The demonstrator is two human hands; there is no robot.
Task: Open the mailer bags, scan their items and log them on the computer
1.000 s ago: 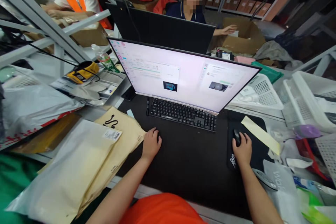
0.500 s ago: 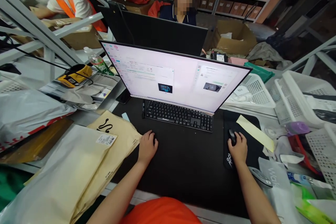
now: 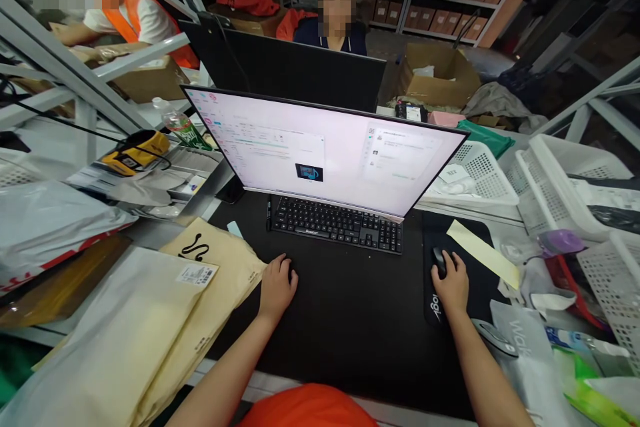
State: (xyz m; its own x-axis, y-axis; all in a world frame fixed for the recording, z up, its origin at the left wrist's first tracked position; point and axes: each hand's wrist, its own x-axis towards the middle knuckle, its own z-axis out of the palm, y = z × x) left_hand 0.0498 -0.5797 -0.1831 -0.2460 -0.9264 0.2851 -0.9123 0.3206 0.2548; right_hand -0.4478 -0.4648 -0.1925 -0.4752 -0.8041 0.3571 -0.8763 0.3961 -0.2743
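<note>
My right hand (image 3: 451, 285) rests over a black computer mouse (image 3: 439, 262), fingers wrapped around it, on a black mouse pad (image 3: 431, 235). On the black desk mat (image 3: 340, 320) lies my left hand (image 3: 277, 287), loosely bent, thumb apart from the fingers and nothing visible in it. Beside that hand are cream-coloured packages (image 3: 225, 260), one bearing a white label (image 3: 197, 274). A black keyboard (image 3: 335, 223) sits beyond both hands, below a lit monitor (image 3: 345, 140) with windows on its screen.
White perforated baskets (image 3: 565, 173) and a pale yellow strip (image 3: 483, 253) are on the right. A grey plastic bag (image 3: 525, 353) lies by my right forearm. At left stand a bottle (image 3: 183, 125) and a yellow-black object (image 3: 135, 152). One person sits behind the monitors, another at far left.
In the chat window on the screen's right side, the picture has gone and lines of text show instead. The view has shifted slightly. Both hands keep their places.
</note>
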